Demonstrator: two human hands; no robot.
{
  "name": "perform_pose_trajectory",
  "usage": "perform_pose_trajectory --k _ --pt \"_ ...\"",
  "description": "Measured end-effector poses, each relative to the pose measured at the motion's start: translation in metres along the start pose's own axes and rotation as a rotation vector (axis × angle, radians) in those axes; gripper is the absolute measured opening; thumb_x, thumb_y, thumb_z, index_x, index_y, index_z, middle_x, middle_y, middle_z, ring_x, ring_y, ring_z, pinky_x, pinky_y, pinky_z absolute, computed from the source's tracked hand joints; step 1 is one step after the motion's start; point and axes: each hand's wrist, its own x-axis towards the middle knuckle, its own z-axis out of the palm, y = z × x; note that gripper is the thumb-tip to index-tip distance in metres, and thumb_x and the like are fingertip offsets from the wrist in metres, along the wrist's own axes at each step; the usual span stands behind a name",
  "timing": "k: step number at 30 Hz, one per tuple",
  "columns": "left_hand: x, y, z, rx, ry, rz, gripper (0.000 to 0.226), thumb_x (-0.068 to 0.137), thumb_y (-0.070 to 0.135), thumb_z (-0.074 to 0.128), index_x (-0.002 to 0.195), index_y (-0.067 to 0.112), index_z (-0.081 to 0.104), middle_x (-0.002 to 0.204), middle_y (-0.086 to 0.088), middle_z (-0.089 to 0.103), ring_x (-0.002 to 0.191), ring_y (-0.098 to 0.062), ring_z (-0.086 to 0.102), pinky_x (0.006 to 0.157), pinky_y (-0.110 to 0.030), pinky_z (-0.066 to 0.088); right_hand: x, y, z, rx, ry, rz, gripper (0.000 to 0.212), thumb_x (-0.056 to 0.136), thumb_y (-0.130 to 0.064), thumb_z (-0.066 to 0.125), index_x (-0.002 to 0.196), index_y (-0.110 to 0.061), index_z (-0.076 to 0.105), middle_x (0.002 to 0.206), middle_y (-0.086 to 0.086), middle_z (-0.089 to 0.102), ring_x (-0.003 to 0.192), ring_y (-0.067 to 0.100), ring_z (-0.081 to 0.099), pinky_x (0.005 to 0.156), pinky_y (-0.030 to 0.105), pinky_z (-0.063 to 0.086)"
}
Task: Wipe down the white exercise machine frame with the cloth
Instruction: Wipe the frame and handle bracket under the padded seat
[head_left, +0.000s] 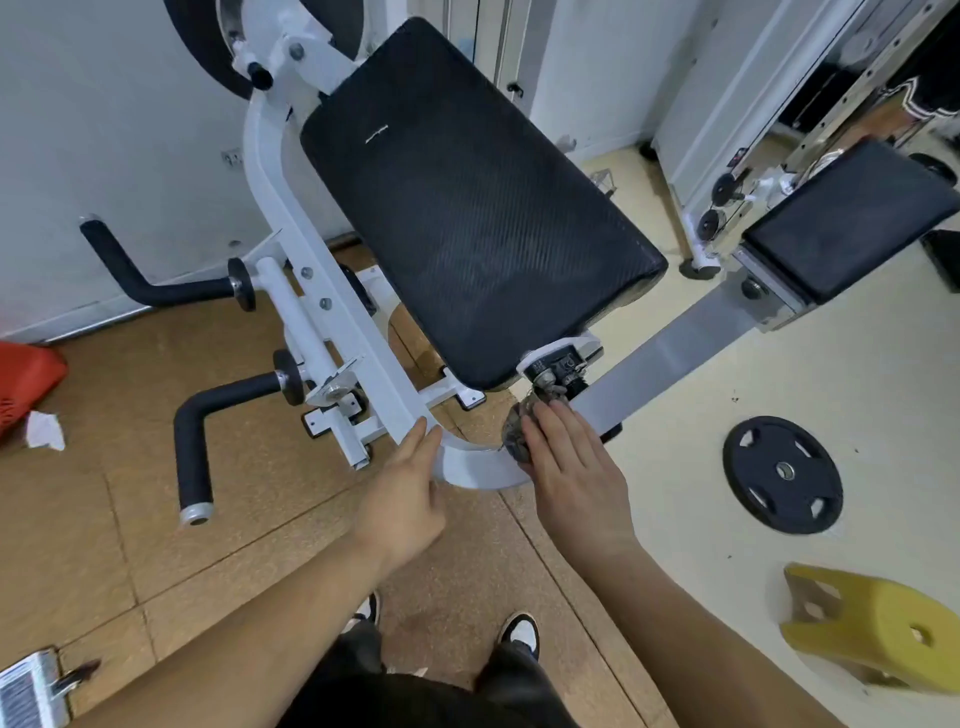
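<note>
We note the left hand nearest, fingers straight and together, tips resting on the curved white bar of the frame. Just right of it, the right hand lies flat, fingers straight and close, pressing a dark cloth onto the bar's end; whether the thumb grips it we cannot tell. Beyond stands the black pad. A weight plate lies on the floor at right.

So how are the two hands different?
The right hand lies flat on a grey cloth, pressing it to the white frame; the left hand has no cloth and touches the frame bare. The left hand is where the frame starts to bend; the right hand is at the bend's far end. Both have straight fingers.
</note>
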Motion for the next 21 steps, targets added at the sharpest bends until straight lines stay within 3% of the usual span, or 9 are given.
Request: perform_pose_trajectory --k 3,6,9,13,17,19,21 --pt "0.005 -0.031 -0.019 0.036 -0.032 0.037 0.075 0.095 0.007 0.049 0.163 0.020 0.021 0.172 0.003 0.007 0.153 -0.021 0.030 0.115 -0.030 0.040 0.006 -0.038 0.010 -0.025 -0.007 0.196 0.061 0.087 0.003 0.063 0.146 0.007 0.050 0.154 0.025 0.046 0.147 0.044 0.038 0.127 0.053 0.016" --pt "0.004 -0.049 -0.030 0.061 -0.106 0.098 0.076 0.094 0.009 0.051 0.163 0.017 0.021 0.172 0.002 0.009 0.155 -0.015 0.021 0.117 -0.016 0.020 0.008 -0.106 0.027 -0.013 -0.112 0.132 0.055 0.091 0.000 0.042 0.145 0.008 0.052 0.150 0.029 0.049 0.143 0.046 0.044 0.125 0.053 0.011" --pt "0.002 -0.062 -0.037 0.032 -0.158 0.119 0.073 0.096 0.010 0.050 0.163 0.014 0.022 0.171 0.000 0.011 0.155 -0.011 0.018 0.115 -0.012 0.012 0.015 -0.124 0.033 0.014 -0.207 0.128 0.060 0.087 -0.002 0.048 0.147 0.006 0.050 0.153 0.028 0.047 0.143 0.044 0.045 0.124 0.053 0.020" --pt "0.009 -0.077 -0.047 -0.020 -0.170 0.094 0.070 0.098 0.013 0.049 0.163 0.015 0.021 0.171 0.001 0.011 0.155 -0.010 0.017 0.114 -0.013 0.012 0.019 -0.093 0.025 -0.105 -0.258 0.118 0.062 0.089 0.001 0.054 0.150 0.007 0.044 0.149 0.026 0.050 0.141 0.045 0.047 0.122 0.057 0.032" --pt "0.009 -0.087 -0.056 -0.028 -0.158 0.140 0.071 0.099 0.012 0.049 0.163 0.022 0.019 0.166 0.016 0.008 0.127 0.021 0.019 0.100 0.000 0.018 0.020 -0.110 0.032 -0.116 -0.231 0.167 0.053 0.100 0.002 0.025 0.146 0.012 0.046 0.147 0.031 0.051 0.138 0.051 0.047 0.121 0.062 0.030" --pt "0.007 -0.094 -0.057 -0.002 -0.146 0.159 0.072 0.098 0.009 0.050 0.163 0.021 0.022 0.168 0.013 0.011 0.131 0.023 0.013 0.098 0.007 0.014 0.029 -0.135 0.044 -0.075 -0.310 0.206 0.057 0.096 -0.003 0.035 0.151 0.011 0.038 0.152 0.031 0.044 0.143 0.050 0.040 0.124 0.060 0.022" --pt "0.007 -0.103 -0.057 0.025 -0.117 0.152 0.071 0.096 0.009 0.050 0.162 0.018 0.025 0.170 0.004 0.017 0.148 0.006 0.019 0.106 0.002 0.015 0.049 -0.156 0.053 0.022 -0.391 0.226 0.069 0.091 -0.006 0.048 0.155 0.010 0.030 0.157 0.030 0.038 0.148 0.048 0.034 0.127 0.057 0.013"
